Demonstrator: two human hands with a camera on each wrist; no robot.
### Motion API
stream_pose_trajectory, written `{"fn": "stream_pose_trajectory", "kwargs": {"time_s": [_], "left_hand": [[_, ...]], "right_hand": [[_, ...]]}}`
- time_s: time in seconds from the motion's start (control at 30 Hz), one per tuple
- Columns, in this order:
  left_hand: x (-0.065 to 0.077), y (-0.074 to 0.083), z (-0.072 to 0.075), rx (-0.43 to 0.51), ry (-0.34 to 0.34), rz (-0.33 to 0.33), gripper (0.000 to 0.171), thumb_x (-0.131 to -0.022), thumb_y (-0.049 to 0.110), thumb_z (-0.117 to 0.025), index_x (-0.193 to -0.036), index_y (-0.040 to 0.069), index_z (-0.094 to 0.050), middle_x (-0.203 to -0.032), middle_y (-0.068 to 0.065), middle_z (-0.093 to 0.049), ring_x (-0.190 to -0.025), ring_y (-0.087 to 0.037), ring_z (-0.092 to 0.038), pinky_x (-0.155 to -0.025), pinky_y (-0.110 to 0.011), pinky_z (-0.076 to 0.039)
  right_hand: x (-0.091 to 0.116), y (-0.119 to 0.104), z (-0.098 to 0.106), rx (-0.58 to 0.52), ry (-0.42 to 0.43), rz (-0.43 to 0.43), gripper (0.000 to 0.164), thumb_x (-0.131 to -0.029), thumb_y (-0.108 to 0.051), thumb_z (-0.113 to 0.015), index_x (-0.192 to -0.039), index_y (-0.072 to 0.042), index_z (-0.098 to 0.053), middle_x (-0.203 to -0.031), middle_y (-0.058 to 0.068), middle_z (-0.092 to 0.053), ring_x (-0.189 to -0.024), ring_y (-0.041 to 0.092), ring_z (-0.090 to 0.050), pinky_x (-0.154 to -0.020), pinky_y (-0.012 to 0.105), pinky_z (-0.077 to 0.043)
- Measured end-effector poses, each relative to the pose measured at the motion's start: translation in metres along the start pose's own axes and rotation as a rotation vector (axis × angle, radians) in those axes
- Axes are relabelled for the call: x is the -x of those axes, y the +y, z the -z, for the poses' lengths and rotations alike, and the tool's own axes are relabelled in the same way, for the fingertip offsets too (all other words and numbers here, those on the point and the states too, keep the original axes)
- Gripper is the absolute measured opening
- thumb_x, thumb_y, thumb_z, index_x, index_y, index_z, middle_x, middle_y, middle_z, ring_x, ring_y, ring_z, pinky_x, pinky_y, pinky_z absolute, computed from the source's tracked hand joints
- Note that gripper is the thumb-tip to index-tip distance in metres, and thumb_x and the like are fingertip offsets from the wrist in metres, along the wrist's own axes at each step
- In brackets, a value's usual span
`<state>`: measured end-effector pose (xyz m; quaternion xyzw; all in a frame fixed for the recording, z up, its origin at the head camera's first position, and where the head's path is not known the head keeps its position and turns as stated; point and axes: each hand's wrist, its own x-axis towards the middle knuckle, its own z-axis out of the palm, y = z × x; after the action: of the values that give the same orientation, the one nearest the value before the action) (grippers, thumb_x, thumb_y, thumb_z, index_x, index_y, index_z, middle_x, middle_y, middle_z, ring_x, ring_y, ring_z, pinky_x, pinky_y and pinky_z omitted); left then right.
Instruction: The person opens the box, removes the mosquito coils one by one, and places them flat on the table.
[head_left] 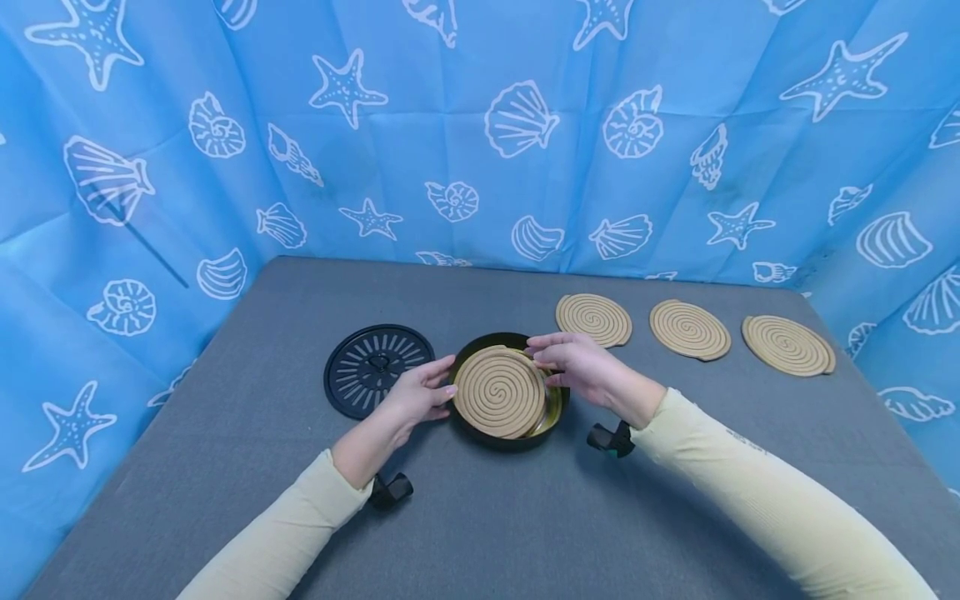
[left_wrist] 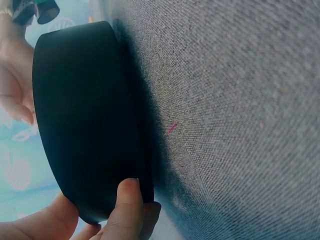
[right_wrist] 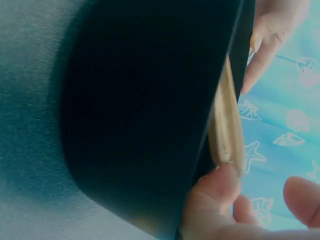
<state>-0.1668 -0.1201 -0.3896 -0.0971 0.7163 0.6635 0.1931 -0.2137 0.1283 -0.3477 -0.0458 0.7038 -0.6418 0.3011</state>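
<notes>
A mosquito coil [head_left: 499,392], a tan spiral disc, lies over the round black tin [head_left: 510,444], off-centre to the left. Part of the tin's gold inside shows on the right. My left hand [head_left: 415,392] grips the tin's left side; in the left wrist view its fingers [left_wrist: 127,202] press the black outer wall. At the right rim my right hand [head_left: 581,364] reaches in with loose fingers. One fingertip [right_wrist: 225,180] touches the coil's edge in the right wrist view, while another digit stands apart from it. The coil's underside is hidden.
Left of the tin lies a black slotted lid [head_left: 363,392] with a small loop. Three more coils lie in a row behind and to the right: a near one [head_left: 588,318], a middle one [head_left: 688,330] and a far-right one [head_left: 786,345]. A blue shell-print curtain [head_left: 450,125] surrounds the grey table.
</notes>
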Motion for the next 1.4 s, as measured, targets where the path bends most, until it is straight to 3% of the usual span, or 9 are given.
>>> {"fn": "stream_pose_trajectory", "kwargs": {"time_s": [0.07, 0.2, 0.5, 0.7, 0.83, 1.07, 1.4], "left_hand": [[0.0, 0.0, 0.0, 0.0, 0.003, 0.003, 0.053, -0.099, 0.002, -0.053, -0.149, 0.012, -0.039, -0.153, -0.015, -0.034, -0.128, -0.029, -0.049, -0.093, -0.041, -0.052], [0.0, 0.0, 0.0, 0.003, 0.006, 0.006, 0.053, -0.099, 0.003, -0.053, -0.149, 0.013, -0.039, -0.154, -0.015, -0.034, -0.13, -0.029, -0.047, -0.094, -0.042, -0.052], [0.0, 0.001, -0.001, -0.006, 0.012, -0.001, 0.053, -0.099, 0.003, -0.053, -0.149, 0.012, -0.04, -0.153, -0.014, -0.036, -0.128, -0.029, -0.049, -0.093, -0.041, -0.052], [0.0, 0.001, -0.002, -0.015, 0.018, 0.003, 0.053, -0.098, 0.003, -0.054, -0.149, 0.013, -0.04, -0.153, -0.013, -0.036, -0.129, -0.029, -0.049, -0.092, -0.04, -0.053], [0.0, 0.001, -0.001, -0.017, 0.015, 0.0, 0.053, -0.099, 0.003, -0.053, -0.149, 0.012, -0.04, -0.152, -0.014, -0.037, -0.128, -0.029, -0.05, -0.092, -0.04, -0.053], [0.0, 0.0, -0.002, -0.026, 0.021, -0.009, 0.053, -0.098, 0.003, -0.053, -0.149, 0.012, -0.04, -0.152, -0.014, -0.036, -0.125, -0.028, -0.052, -0.09, -0.039, -0.054], [0.0, 0.0, -0.002, -0.023, 0.027, -0.001, 0.054, -0.098, 0.002, -0.054, -0.149, 0.012, -0.04, -0.152, -0.013, -0.037, -0.125, -0.028, -0.052, -0.091, -0.039, -0.053]], "right_hand": [[-0.003, 0.0, 0.0, 0.001, 0.011, -0.004, 0.046, -0.096, -0.001, -0.047, -0.139, 0.014, -0.039, -0.12, 0.014, -0.058, -0.088, 0.012, -0.053, -0.082, 0.031, -0.046], [-0.005, -0.001, -0.001, 0.029, 0.012, -0.022, 0.043, -0.095, -0.003, -0.05, -0.136, 0.013, -0.045, -0.098, -0.001, -0.061, -0.08, 0.01, -0.05, -0.077, 0.028, -0.045], [-0.006, 0.001, -0.006, 0.165, 0.006, 0.017, 0.038, -0.093, -0.002, -0.057, -0.129, 0.01, -0.054, -0.092, 0.0, -0.068, -0.079, 0.007, -0.061, -0.071, 0.024, -0.051], [-0.001, 0.007, -0.005, 0.055, -0.125, 0.029, 0.047, -0.097, 0.003, -0.051, -0.142, 0.008, -0.039, -0.107, 0.013, -0.066, -0.086, 0.015, -0.067, -0.074, 0.034, -0.059], [0.003, 0.008, -0.002, -0.005, -0.156, 0.037, 0.052, -0.097, 0.005, -0.047, -0.146, 0.009, -0.031, -0.116, 0.02, -0.064, -0.092, 0.019, -0.068, -0.078, 0.041, -0.058], [0.014, 0.007, 0.009, -0.121, -0.166, 0.065, 0.055, -0.098, 0.008, -0.043, -0.148, 0.011, -0.022, -0.108, 0.011, -0.068, -0.087, 0.016, -0.07, -0.075, 0.033, -0.059], [0.037, -0.001, 0.035, -0.221, -0.148, 0.11, 0.06, -0.097, 0.01, -0.042, -0.149, 0.013, -0.012, -0.105, 0.007, -0.07, -0.089, 0.018, -0.071, -0.078, 0.033, -0.058]]}}
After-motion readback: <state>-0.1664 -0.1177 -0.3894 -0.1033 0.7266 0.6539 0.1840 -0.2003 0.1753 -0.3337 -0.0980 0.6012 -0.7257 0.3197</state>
